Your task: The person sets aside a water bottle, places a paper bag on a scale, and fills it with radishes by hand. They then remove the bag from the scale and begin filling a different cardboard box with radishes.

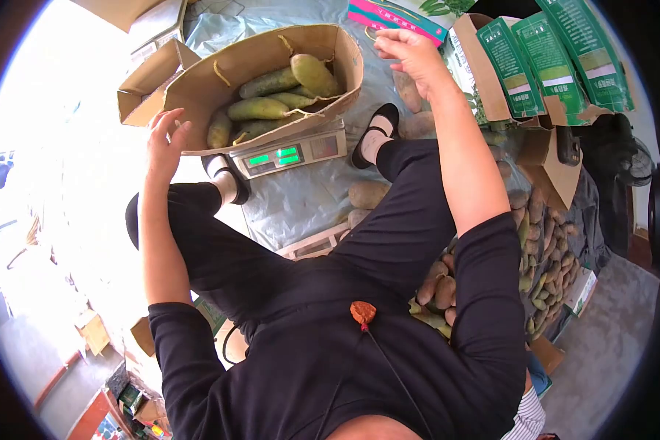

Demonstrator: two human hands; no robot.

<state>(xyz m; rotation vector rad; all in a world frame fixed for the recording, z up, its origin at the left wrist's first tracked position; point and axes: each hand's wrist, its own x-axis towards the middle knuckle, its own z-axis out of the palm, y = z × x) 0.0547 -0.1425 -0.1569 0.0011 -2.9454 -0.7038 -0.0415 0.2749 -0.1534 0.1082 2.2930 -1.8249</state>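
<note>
An open cardboard box holding several green, elongated fruits rests on a digital scale with a lit green display. My left hand is raised at the box's left edge, fingers spread, just touching the cardboard. My right hand reaches out past the box's right corner, fingers loosely curled. A thin loop shows at its fingertips, and I cannot tell whether the hand holds it. My legs in black trousers stretch out on either side of the scale.
A pile of brownish-green fruits lies at the right on a grey sheet. Green printed cartons stand at the upper right, with a pink box next to them. Another cardboard box stands behind the left one.
</note>
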